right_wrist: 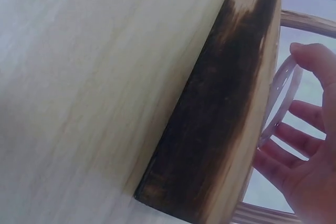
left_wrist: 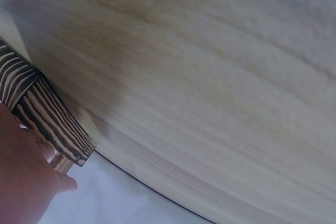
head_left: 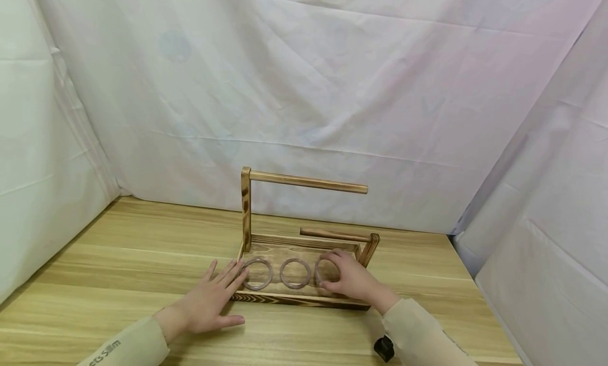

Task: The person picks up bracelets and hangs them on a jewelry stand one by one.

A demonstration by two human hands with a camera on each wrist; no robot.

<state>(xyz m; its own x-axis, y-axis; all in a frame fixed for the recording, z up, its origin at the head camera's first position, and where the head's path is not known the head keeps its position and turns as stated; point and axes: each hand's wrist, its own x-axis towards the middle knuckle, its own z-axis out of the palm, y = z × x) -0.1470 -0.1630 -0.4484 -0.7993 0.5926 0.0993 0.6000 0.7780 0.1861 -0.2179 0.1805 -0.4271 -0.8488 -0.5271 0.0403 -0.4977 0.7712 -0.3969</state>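
Observation:
A scorched-wood tray (head_left: 304, 301) with two arms stands on the table. Inside are three translucent greyish-purple bangles in a row: a left bangle (head_left: 258, 260), a middle bangle (head_left: 295, 260) and a right bangle (head_left: 317, 271). My right hand (head_left: 353, 281) holds the right bangle between thumb and fingers; the right wrist view shows that bangle (right_wrist: 286, 103) tilted within the grip, beyond the tray's dark wall (right_wrist: 210, 98). My left hand (head_left: 206, 302) lies with fingers spread and straight, fingertips over the tray's left end beside the left bangle.
A tall post (head_left: 246, 213) at the tray's left carries a horizontal bar (head_left: 309, 182). On the right, a shorter leaning post (head_left: 369, 250) carries a lower bar (head_left: 334, 234). A small black object (head_left: 383, 348) is by the right sleeve. White cloth (head_left: 304, 92) hangs behind the table.

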